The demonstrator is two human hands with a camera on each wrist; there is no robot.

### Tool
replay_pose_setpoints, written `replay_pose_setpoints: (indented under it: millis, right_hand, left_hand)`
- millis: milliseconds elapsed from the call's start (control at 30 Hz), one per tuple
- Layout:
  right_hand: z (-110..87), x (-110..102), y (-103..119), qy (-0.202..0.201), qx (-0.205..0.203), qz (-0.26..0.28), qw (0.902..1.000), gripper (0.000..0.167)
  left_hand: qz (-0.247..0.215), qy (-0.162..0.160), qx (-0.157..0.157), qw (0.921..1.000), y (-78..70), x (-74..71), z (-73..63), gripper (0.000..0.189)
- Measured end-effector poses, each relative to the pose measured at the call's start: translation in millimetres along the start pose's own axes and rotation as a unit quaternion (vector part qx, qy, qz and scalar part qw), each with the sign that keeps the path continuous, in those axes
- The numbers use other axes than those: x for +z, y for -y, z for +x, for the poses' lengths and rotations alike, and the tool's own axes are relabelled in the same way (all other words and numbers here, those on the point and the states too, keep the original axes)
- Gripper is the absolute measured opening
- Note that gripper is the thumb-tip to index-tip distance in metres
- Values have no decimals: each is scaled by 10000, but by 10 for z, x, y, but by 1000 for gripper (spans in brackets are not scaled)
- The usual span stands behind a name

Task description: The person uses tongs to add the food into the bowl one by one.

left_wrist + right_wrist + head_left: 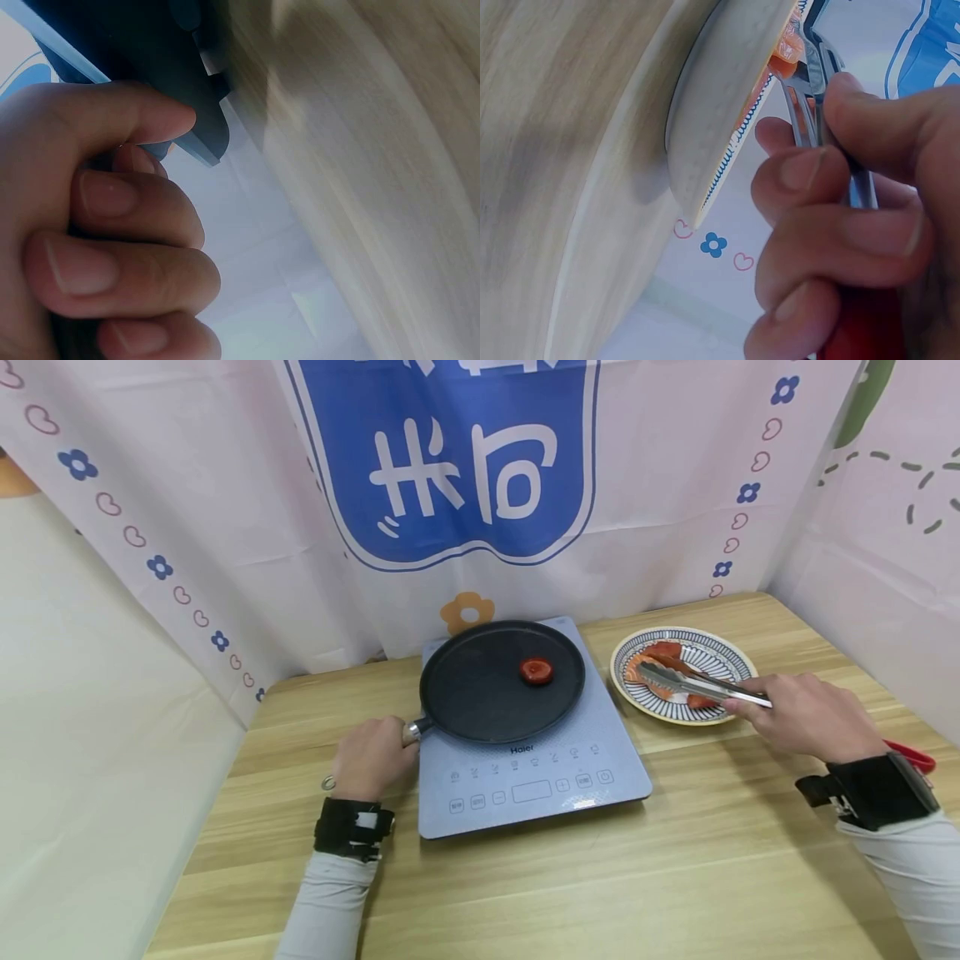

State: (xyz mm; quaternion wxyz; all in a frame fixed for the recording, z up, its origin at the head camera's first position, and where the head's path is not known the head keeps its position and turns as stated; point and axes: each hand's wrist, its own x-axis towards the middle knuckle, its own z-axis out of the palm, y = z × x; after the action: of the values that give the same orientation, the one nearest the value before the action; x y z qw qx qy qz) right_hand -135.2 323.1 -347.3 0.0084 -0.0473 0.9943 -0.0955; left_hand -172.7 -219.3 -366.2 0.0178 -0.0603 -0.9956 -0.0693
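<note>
My left hand [372, 758] grips the handle of a round black frying pan [480, 693]; in the left wrist view its fingers [142, 277] curl round the dark handle. The pan sits on a grey induction cooker [525, 814], with one round, glossy red piece of food [537, 671] right of its middle. My right hand [813, 717] holds metal tongs [701, 683], their tips over a patterned plate [723, 656]. Several red and orange food pieces [663, 650] lie there. In the right wrist view, the tong tips touch an orange piece [787, 46]; whether they pinch it is unclear.
The wooden table [720, 877] carries the cooker and plate. A printed cloth [660, 485] hangs right behind them, with another cloth wall [885, 610] at the right. The cooker's touch panel [532, 791] faces me.
</note>
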Motion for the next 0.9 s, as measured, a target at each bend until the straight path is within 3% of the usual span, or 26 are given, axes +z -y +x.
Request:
replay_pose_setpoints:
  millis: [267, 900]
  right_hand:
    - [14, -13, 32, -159, -249, 61, 9995, 55]
    - [74, -88, 109, -220, -391, 3, 9990, 52]
  left_hand:
    - [-3, 48, -35, 10000, 1, -8, -2, 32]
    - [12, -15, 48, 10000, 12, -3, -12, 34]
